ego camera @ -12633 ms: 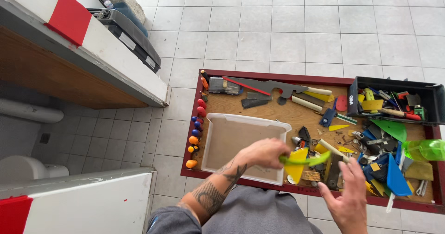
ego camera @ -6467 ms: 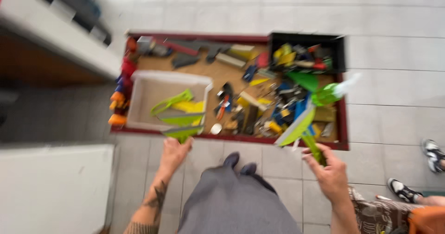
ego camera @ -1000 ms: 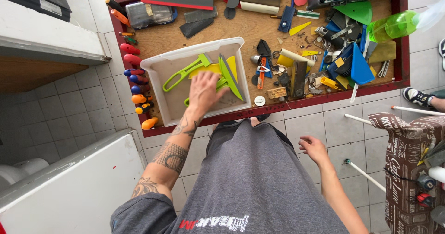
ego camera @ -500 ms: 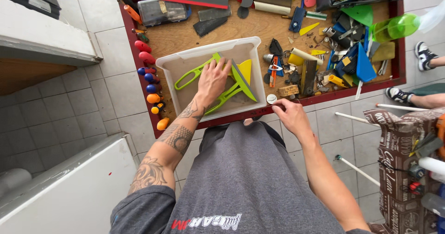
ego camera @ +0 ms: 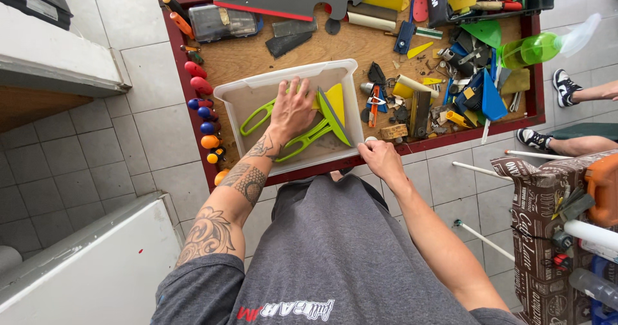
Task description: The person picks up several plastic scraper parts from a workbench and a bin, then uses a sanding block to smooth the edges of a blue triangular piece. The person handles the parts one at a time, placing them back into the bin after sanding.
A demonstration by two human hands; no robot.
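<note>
Observation from beside the person, with all places given relative to the translucent white plastic tub (ego camera: 222, 96) that sits in the red-rimmed wooden tray (ego camera: 174, 42) on the tiled floor.

Left hand (ego camera: 293, 109): inside the tub, palm down and fingers spread wide. It lies flat on the green loop-handled plastic scrapers (ego camera: 257, 116), and the yellow wedge-shaped blade (ego camera: 336, 96) is just right of its fingertips. It grips nothing. Over the last second it has stayed on these tools, which lie much as they did.

Right hand (ego camera: 381, 159): this is the change. A second ago it hung low at the person's side, well clear of the tray. It now rests at the tray's near rim, just beyond the tub's near right corner. Its fingers are curled beside a small round white object (ego camera: 371, 139). Whether they hold anything cannot be told from here.

Surroundings: a row of screwdrivers with red, blue and orange handles (ego camera: 203, 116) lies along the tub's left side. Loose blades and scrapers are scattered to its right, and further right lies a green spray bottle (ego camera: 531, 48). Another person's black-and-white shoes (ego camera: 566, 83) stand beyond the tray on that same side.
</note>
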